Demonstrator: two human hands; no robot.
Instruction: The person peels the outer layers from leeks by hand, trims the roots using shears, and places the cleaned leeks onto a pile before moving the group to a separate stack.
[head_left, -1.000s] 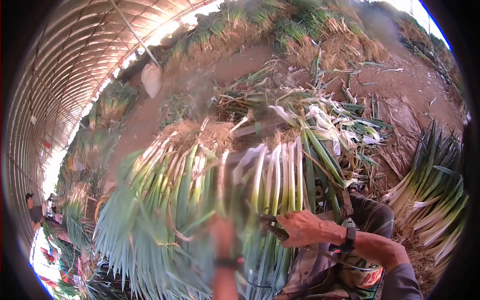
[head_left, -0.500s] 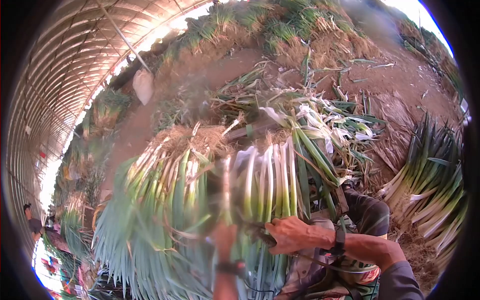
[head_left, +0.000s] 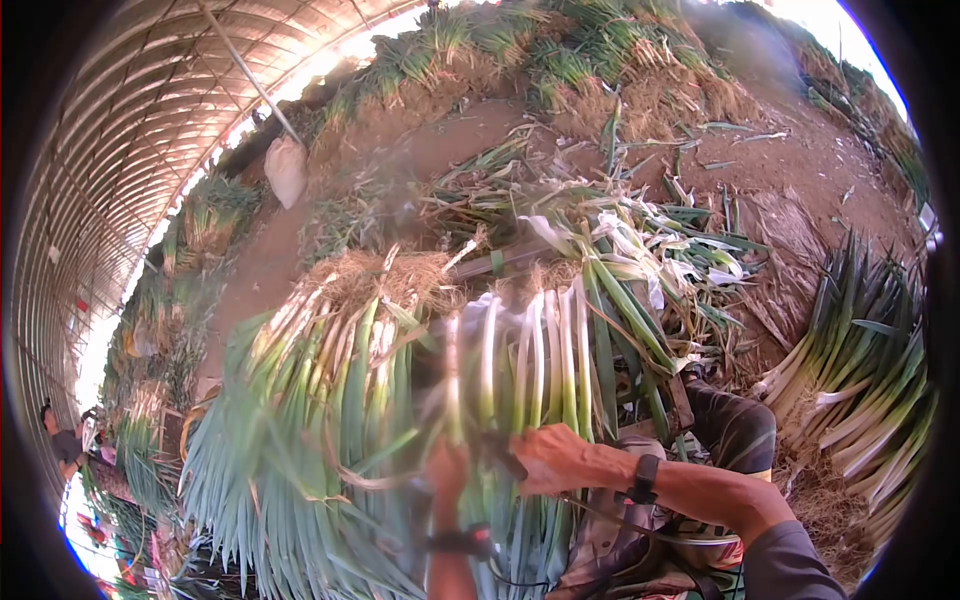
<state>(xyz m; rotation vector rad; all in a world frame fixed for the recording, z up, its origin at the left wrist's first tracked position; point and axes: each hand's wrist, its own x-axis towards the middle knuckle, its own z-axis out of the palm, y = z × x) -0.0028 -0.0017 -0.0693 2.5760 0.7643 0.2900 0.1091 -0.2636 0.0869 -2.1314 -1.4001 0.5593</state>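
Note:
A large bundle of leeks (head_left: 370,400) lies across my lap, white stalks and roots pointing away, green leaves toward me. My right hand (head_left: 555,458) is closed around a dark tool (head_left: 500,452) pressed against the cleaned white stalks (head_left: 530,370). My left hand (head_left: 447,470) is blurred; it reaches up into the stalks and seems to grip one of them. A dark band sits on each wrist.
Peeled leaves and trimmings (head_left: 640,250) lie heaped beyond the bundle. Another leek pile (head_left: 860,370) rests at right on bare soil (head_left: 800,160). More leek heaps (head_left: 560,50) line the far side. A person (head_left: 65,440) works at far left under the arched greenhouse roof (head_left: 130,120).
My right hand with the tool has slid left along the stalks. The left hand stays blurred, moving among the leeks. The view has shifted slightly.

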